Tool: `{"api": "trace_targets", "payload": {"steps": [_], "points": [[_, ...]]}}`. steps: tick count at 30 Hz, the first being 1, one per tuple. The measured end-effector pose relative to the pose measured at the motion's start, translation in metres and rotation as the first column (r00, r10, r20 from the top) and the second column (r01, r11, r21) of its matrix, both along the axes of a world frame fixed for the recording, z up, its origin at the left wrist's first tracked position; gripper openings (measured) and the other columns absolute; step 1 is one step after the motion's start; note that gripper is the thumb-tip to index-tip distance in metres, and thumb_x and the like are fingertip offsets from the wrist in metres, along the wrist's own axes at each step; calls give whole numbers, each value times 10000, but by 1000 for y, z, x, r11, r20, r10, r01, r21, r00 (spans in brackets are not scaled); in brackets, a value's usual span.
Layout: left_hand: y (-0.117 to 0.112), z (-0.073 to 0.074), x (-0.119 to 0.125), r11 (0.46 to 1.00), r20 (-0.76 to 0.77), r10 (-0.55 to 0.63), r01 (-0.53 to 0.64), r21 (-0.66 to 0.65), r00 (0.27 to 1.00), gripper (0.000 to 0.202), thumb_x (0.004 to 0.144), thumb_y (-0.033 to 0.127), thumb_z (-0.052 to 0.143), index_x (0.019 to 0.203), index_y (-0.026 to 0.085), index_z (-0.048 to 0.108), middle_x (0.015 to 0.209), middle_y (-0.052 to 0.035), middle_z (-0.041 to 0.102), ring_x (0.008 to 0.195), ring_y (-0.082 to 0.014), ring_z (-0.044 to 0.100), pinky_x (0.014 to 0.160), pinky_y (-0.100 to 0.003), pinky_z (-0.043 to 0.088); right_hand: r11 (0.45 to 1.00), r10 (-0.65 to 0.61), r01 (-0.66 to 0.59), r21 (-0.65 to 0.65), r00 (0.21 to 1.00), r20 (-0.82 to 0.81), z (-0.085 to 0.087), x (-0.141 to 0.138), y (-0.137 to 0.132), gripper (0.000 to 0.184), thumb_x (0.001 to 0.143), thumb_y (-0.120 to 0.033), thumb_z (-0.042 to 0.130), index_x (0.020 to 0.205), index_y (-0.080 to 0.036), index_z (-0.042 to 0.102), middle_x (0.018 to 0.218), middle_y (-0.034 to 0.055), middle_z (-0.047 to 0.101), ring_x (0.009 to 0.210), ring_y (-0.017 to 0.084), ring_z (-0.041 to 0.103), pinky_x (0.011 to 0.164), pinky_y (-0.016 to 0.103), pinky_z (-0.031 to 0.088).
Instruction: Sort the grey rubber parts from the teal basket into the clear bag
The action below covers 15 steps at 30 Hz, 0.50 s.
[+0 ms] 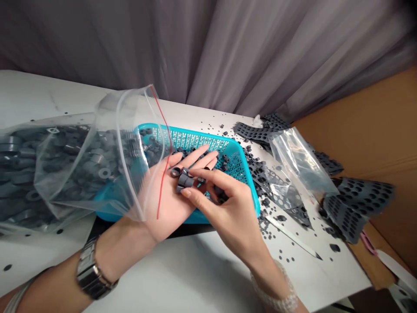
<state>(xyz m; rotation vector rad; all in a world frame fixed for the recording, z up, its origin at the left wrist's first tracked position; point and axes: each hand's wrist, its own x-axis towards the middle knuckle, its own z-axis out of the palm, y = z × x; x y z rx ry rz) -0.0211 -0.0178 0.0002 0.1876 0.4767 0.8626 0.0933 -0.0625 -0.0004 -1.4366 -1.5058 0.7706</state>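
Grey curtain [208,48] hangs at 12 o'clock, and a cardboard panel [368,126] stands at 2 o'clock beyond the white tabletop [182,274]. At 9 o'clock lies a large clear zip bag [65,174] packed with grey rubber rings [104,173], its open mouth reaching over a turquoise plastic basket [202,137]. Perforated grey rubber sheets [358,204] lie at 3 o'clock, partly under a small clear bag [299,161]. The left hand [166,195], with a metal watch [93,274] at its wrist, lies palm up over the basket, its fingers [198,158] extended and slightly apart. The right hand [228,208], with a bead bracelet [273,289], reaches in from 4 o'clock, its thumb and index fingers [195,173] closed on a short grey rubber sleeve [185,181] in the left palm. That sleeve's long axis runs roughly across the palm. Just beside it, at 10 o'clock, a single ring [176,172] rests on the palm.
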Motion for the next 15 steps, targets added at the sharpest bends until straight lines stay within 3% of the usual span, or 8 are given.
{"api": "trace_targets", "payload": {"steps": [7,12,15], "points": [[-1,2,3,996,48,26,-21,-87,998,519,854,149,438,1354,9,466,1278,-189,613,1236,-229,548,990,-290,497,990,-133,127,-62,985,-111,3,11,5,98,802,-267,680,853,-212,743,554,-51,402,521,102,333,499,249,306],[2,-3,7,991,112,-19,34,-133,993,470,865,136,453,1318,30,519,1048,-151,710,1036,-243,668,887,-337,575,985,-174,174,-17,978,-110,2,15,6,98,793,-241,681,863,-232,749,586,-37,468,554,115,383,523,250,339],[2,-4,10,992,107,-5,19,-127,994,427,864,93,469,1279,55,562,936,-109,733,913,-197,704,860,-308,586,977,-213,215,19,976,-54,0,15,6,133,802,-246,672,915,-232,742,586,-40,470,559,117,392,543,256,357]]}}
